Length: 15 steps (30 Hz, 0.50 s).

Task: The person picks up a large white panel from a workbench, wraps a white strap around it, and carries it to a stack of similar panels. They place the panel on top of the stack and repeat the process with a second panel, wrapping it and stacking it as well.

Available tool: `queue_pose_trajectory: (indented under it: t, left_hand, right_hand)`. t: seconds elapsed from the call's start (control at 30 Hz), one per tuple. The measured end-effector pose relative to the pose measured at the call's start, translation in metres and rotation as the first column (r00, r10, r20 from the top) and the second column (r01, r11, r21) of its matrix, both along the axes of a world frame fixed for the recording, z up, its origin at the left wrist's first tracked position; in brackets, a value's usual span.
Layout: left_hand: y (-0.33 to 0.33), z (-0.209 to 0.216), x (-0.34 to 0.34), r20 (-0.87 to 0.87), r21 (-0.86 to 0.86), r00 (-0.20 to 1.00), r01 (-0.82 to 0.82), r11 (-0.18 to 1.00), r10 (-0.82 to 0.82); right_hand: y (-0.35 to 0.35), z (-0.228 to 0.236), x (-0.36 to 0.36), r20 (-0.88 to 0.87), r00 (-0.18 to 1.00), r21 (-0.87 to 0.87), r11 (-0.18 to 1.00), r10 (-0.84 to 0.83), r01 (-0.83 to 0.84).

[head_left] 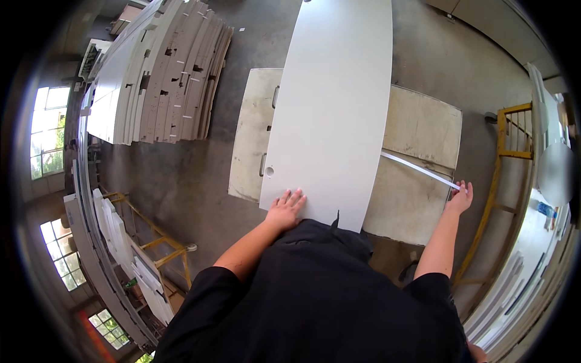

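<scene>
Left hand (287, 209), white panel (333, 109) beneath, strip (419, 167) in right hand (461, 198)

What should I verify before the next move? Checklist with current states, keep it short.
1. Left hand laid flat on the white panel: ok.
2. Left fingers off the round hole near the panel's left edge: ok, the hole is uncovered.
3. Right hand holding the outer end of the white strip: ok.
4. Strip unsnagged between hand and panel: ok, it runs nearly straight to the panel's right edge.
5. Strip's inner end fixed to that edge: cannot tell, the joint is too small to see.
6. Panel's far end supported: cannot tell, it reaches past the scuffed pale support.
</scene>
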<state>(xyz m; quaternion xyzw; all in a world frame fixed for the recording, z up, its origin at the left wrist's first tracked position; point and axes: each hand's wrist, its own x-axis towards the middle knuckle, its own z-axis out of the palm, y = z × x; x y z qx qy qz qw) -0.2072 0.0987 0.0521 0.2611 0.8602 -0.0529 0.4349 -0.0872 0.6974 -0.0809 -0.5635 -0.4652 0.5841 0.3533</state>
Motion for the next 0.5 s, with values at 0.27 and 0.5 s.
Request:
queue_pose_trajectory:
  t: [0.27,0.5]
  left_hand:
    - [-0.032,-0.004,-0.021,0.086,0.187,0.996,0.004,0.982,-0.020]
    - [-0.078,-0.021,-0.038,-0.021,0.297,0.993,0.119,0.948,-0.118]
  right_hand:
    - [0.011,0.187,0.021,-0.086,0.874,0.148,0.862,-0.477,0.485]
    - [0.084,0.344,0.063,-0.484,0.844,0.075,0.950,-0.230,0.303]
